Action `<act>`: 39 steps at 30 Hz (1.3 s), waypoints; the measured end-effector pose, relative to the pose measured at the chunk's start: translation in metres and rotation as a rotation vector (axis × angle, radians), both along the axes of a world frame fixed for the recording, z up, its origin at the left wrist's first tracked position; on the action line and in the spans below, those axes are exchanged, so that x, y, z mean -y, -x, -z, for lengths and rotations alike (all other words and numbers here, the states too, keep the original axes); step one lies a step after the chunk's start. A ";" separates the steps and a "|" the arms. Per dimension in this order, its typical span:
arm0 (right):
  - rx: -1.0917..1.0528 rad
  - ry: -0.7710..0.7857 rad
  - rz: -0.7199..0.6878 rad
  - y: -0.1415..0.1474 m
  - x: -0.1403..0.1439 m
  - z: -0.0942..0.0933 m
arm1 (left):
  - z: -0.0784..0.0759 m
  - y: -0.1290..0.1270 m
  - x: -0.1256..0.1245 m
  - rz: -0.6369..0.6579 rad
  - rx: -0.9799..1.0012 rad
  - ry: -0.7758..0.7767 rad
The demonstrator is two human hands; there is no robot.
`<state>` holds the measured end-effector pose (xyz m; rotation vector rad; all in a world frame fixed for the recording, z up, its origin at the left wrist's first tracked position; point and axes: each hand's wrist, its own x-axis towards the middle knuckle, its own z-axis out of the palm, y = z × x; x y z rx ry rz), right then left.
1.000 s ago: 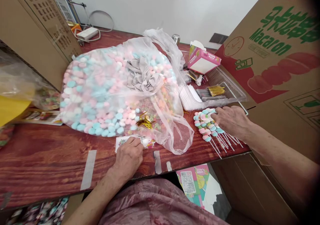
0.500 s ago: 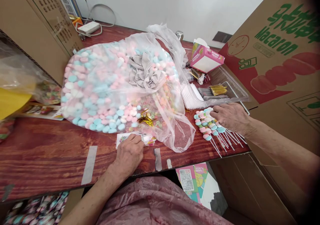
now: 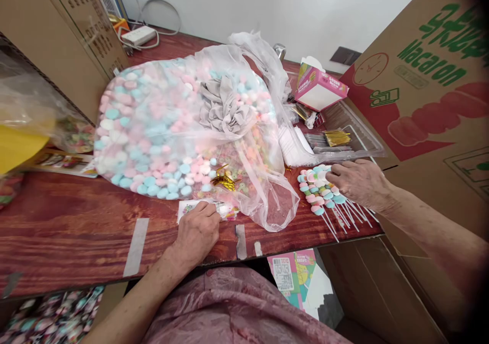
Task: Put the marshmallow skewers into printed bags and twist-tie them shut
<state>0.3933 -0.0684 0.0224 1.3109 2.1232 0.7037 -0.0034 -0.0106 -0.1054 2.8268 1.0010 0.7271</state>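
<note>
My right hand (image 3: pixel 357 182) is closed at the far end of a row of marshmallow skewers (image 3: pixel 316 194). These carry pink, white and blue pieces on thin white sticks that point toward the table's front edge. Its fingertips touch the upper skewers and are partly hidden. My left hand (image 3: pixel 200 229) rests with curled fingers on a small printed clear packet (image 3: pixel 228 211) near the front edge; what lies under those fingers is hidden. Just behind the packet is a large clear bag of marshmallows (image 3: pixel 153 130), with gold twist ties (image 3: pixel 225 180) and a crumpled grey cloth (image 3: pixel 223 105) on it.
A clear plastic tray (image 3: pixel 367 141) holds sticks and gold ties, with a pink printed box (image 3: pixel 321 84) behind it. Large cardboard boxes stand at the right (image 3: pixel 424 115) and left (image 3: pixel 64 33). A white power strip (image 3: pixel 138 36) lies at the back left.
My right hand has shifted slightly to the right over the skewers. My left hand stays on the packet. The camera view has tilted a little.
</note>
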 end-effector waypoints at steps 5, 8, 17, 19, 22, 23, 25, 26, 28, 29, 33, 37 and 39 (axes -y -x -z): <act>-0.036 0.008 -0.118 -0.002 -0.009 -0.004 | 0.001 0.000 0.000 0.007 0.004 0.010; -0.076 0.016 -0.166 -0.013 -0.013 -0.003 | 0.000 0.000 -0.001 0.010 -0.001 0.014; -0.154 0.194 -0.016 -0.044 -0.023 0.001 | -0.003 0.000 -0.001 -0.003 -0.005 0.018; -0.136 0.259 0.043 -0.037 -0.027 -0.003 | -0.004 -0.001 -0.001 -0.003 -0.012 0.018; -0.097 0.318 0.099 -0.025 -0.031 -0.008 | -0.003 -0.001 -0.001 -0.005 -0.023 0.025; -0.079 0.323 0.109 -0.022 -0.032 -0.009 | -0.003 -0.001 -0.001 -0.007 -0.020 0.027; -0.044 0.326 0.114 -0.017 -0.034 -0.008 | -0.003 -0.001 0.000 -0.010 -0.021 0.034; -0.031 0.332 0.110 -0.015 -0.034 -0.007 | -0.003 -0.001 0.000 -0.008 -0.025 0.036; -0.018 0.341 0.102 -0.013 -0.035 -0.005 | -0.003 -0.001 0.001 0.002 -0.041 0.042; -0.016 0.342 0.104 -0.012 -0.035 -0.004 | -0.003 -0.001 0.001 0.008 -0.050 0.046; -0.012 0.330 0.140 -0.007 -0.034 -0.002 | -0.005 0.000 0.002 0.046 -0.079 0.078; -0.011 0.302 0.141 -0.003 -0.028 0.000 | -0.008 0.004 0.002 0.105 -0.098 0.135; -0.016 0.268 0.131 -0.002 -0.023 0.000 | -0.010 0.006 0.002 0.132 -0.098 0.182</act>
